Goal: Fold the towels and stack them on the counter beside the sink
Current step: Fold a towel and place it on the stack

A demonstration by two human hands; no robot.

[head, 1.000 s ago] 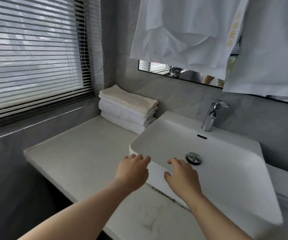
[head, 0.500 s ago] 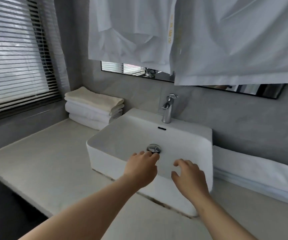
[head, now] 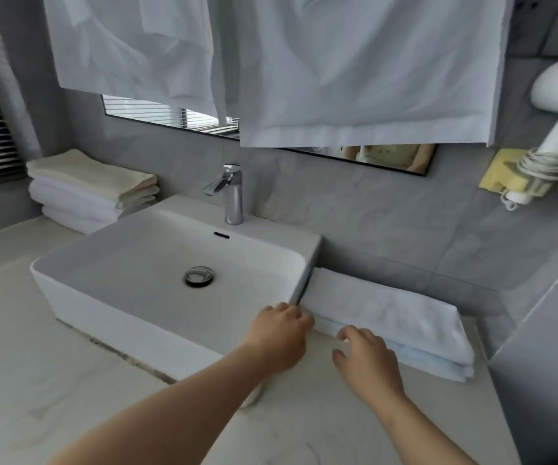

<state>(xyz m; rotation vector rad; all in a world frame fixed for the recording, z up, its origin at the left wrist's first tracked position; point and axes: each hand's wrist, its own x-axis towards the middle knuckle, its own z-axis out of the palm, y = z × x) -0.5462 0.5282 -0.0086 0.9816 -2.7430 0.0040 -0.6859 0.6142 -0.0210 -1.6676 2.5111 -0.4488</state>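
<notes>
Towel (head: 388, 313) lies just beyond my loosely curled, empty fingers (head: 354, 333), running rightward; right hand (head: 368, 360) nearer, left hand (head: 281, 337) at its end.

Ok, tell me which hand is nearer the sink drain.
Left. The left hand is at the front right corner of the sink, close to the drain; the right hand is farther right, past the sink, at the folded towel.
</notes>
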